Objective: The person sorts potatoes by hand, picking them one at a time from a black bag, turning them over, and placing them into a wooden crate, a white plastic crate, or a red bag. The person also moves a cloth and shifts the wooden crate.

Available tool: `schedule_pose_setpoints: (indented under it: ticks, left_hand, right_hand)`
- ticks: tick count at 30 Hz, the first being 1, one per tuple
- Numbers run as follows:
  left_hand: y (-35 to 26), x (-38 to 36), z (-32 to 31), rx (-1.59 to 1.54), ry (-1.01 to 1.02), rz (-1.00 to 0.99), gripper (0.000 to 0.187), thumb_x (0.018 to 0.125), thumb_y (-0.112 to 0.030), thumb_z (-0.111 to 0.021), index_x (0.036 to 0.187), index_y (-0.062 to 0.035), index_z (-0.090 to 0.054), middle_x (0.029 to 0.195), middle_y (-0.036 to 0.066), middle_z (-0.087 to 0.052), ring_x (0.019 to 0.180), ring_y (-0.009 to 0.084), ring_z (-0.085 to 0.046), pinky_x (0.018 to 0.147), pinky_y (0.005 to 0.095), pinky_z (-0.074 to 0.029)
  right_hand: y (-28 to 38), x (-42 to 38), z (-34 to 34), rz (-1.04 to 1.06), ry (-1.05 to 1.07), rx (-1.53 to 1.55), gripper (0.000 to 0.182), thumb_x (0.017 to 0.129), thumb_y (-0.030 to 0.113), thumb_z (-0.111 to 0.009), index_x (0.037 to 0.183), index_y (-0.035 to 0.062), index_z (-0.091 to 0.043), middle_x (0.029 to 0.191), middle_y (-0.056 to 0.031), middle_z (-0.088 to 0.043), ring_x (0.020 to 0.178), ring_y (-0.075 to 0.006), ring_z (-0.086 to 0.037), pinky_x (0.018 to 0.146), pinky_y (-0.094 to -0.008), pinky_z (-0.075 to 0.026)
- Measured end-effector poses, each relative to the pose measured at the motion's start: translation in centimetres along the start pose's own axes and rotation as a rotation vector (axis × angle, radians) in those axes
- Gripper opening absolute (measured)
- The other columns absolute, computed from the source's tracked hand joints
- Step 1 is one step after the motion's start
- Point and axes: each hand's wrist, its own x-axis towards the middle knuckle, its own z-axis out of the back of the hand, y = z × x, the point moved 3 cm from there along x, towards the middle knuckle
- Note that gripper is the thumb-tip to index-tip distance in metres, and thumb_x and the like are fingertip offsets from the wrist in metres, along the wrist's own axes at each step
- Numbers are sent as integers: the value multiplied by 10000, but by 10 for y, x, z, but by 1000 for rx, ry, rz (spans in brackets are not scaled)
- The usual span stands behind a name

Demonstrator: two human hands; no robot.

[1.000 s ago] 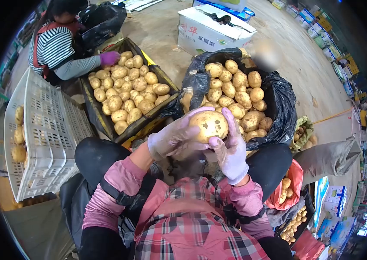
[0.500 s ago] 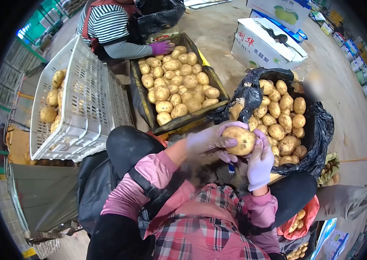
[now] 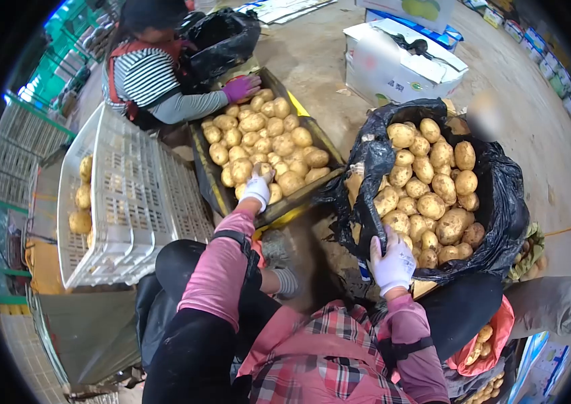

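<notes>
My left hand [image 3: 257, 188], in a white glove, reaches into the shallow tray [image 3: 297, 202] of potatoes. Its fingers curl over one potato [image 3: 266, 172] near the tray's front edge. Over by the box lined with a black plastic bag [image 3: 506, 202], my gloved right hand [image 3: 393, 262] rests at the near left rim, thumb and forefinger apart against the plastic. No potato shows in it. The bag is filled with several layers of potatoes [image 3: 431, 206], smudged with soil.
A white plastic crate [image 3: 140, 182] with potatoes stands tilted at left. Across the tray a co-worker's purple-gloved hand [image 3: 241, 88] touches the potatoes. White cartons [image 3: 400, 67] stand behind the lined box. A red bag [image 3: 497, 337] holding potatoes lies at lower right.
The potato held between both hands is out of them. My left hand has moved left and forward into the tray; my right has dropped to the bag's rim. The view has shifted.
</notes>
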Motion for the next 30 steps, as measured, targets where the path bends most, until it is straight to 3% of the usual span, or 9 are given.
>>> schedule_pose_setpoints:
  ticks: [4,6,9,12,16,19,22,26,30]
  left_hand:
    - [-31,-2,56,-344,27,334,431,969,-293,-585,1294,-11,-564,1274,264,-595,1234,373,-551,1005,410,-468]
    - [-9,15,28,-331,10,197,339,958,-288,-599,1188,-40,-632,1190,233,-626,1108,367,-615,951,418,-493]
    - [-10,28,28,-64,65,-17,430,906,-283,-649,1321,-182,-609,1318,205,-574,1195,379,-583,1004,398,-479]
    - [-72,14,115,81,346,49,519,906,-321,-605,1391,-154,-530,1303,261,-580,1218,387,-569,1013,439,-468]
    - [-145,-53,218,-152,257,-233,521,951,-335,-595,1390,-66,-511,1279,250,-605,1166,398,-597,972,450,-485]
    - [-192,-131,260,-686,420,-362,517,964,-231,-628,1425,-49,-481,1170,155,-647,995,218,-641,869,326,-511]
    - [-207,-158,234,-1056,789,-445,533,973,-185,-635,1457,-52,-454,1113,76,-615,860,124,-577,773,278,-500]
    - [-242,-152,227,-707,373,-646,510,937,-167,-664,1408,-50,-504,1165,92,-603,813,171,-548,738,300,-493]
    - [-246,-138,216,-791,537,-606,457,926,-145,-663,1353,-32,-546,1082,108,-610,835,211,-573,765,319,-496]
  right_hand:
    - [0,3,-5,14,-45,19,493,921,413,-559,1258,57,-619,1017,-177,-670,907,-371,-652,802,-463,-519]
    - [-1,3,-4,26,-54,39,474,920,416,-554,1221,57,-628,987,-166,-668,892,-360,-652,796,-465,-518]
    - [-4,2,-3,-16,-14,58,475,915,416,-560,1236,70,-609,1026,-164,-658,931,-351,-644,814,-474,-513]
    - [-4,3,0,-45,32,105,514,899,429,-588,1264,67,-608,1097,-199,-659,993,-371,-642,879,-457,-504]
    - [-12,4,5,-67,77,258,557,911,457,-600,1263,26,-593,1136,-191,-660,1052,-356,-631,909,-424,-500]
    - [-44,38,6,-158,308,776,637,914,485,-631,1251,-55,-592,1126,-256,-680,1065,-323,-667,938,-358,-498]
    - [-72,90,37,-120,180,504,615,929,378,-643,1327,-77,-531,1215,-238,-657,1114,-285,-648,973,-345,-492]
    - [-109,149,74,-189,179,14,651,814,469,-668,1340,97,-576,1330,-235,-576,1209,-373,-581,1045,-412,-447]
    - [-184,204,62,-600,-150,25,762,793,466,-688,1429,135,-431,1394,-229,-486,1193,-396,-581,1029,-444,-463]
